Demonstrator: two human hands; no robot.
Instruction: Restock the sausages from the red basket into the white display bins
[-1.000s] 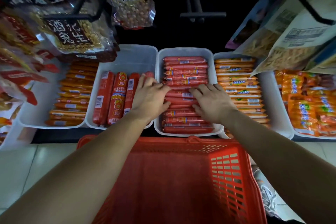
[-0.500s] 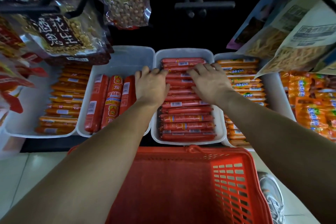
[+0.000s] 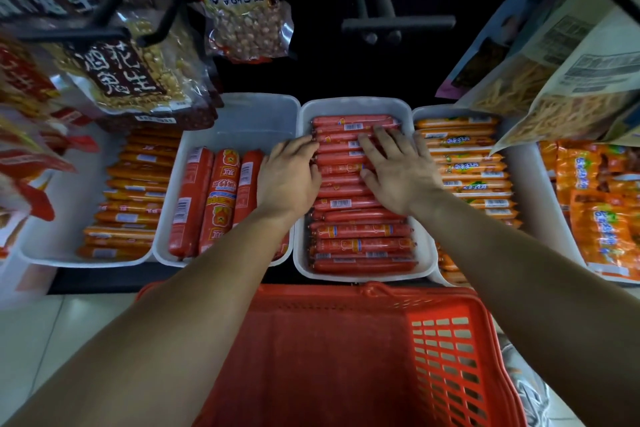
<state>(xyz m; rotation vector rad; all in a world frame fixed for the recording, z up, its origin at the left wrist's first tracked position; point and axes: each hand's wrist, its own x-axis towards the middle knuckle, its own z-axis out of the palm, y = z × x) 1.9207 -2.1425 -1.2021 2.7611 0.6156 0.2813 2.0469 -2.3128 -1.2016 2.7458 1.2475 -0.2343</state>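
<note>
Left hand: my left hand (image 3: 289,177) lies palm down at the left edge of the middle bin, fingers loose and spread, their tips on the thin red sausages; it clasps nothing.
Right hand: my right hand (image 3: 398,172) lies flat on the same pile, fingers (image 3: 382,135) fanned toward 12 o'clock, pressing on the sausages without closing around any.
Thin red sausages: the thin red sausages (image 3: 362,229) lie crosswise in stacked rows and fill the middle bin from its 12 o'clock end to its 6 o'clock end.
Middle bin: the middle bin (image 3: 351,104) is white and sits straight ahead of me, just beyond the basket.
Basket: the red basket (image 3: 446,350) sits at 6 o'clock, nearest to me, between my forearms; the part of its inside I can see holds no sausages.
Thick sausages: three thick sausages (image 3: 218,198) lie lengthwise in the white bin (image 3: 242,125) at 9 o'clock of my left hand; that bin's far half is bare.
Orange sausages, left: a stack of orange sausages (image 3: 131,198) fills the far-left bin (image 3: 45,246).
Orange sausages, right: yellow-orange sausages (image 3: 464,163) are stacked in the bin (image 3: 530,184) at 3 o'clock of my right hand.
Orange packets: flat orange packets (image 3: 599,215) lie farther out at 3 o'clock.
Hanging bags: bags of peanuts (image 3: 246,24) hang at 11 o'clock, above the bins.
</note>
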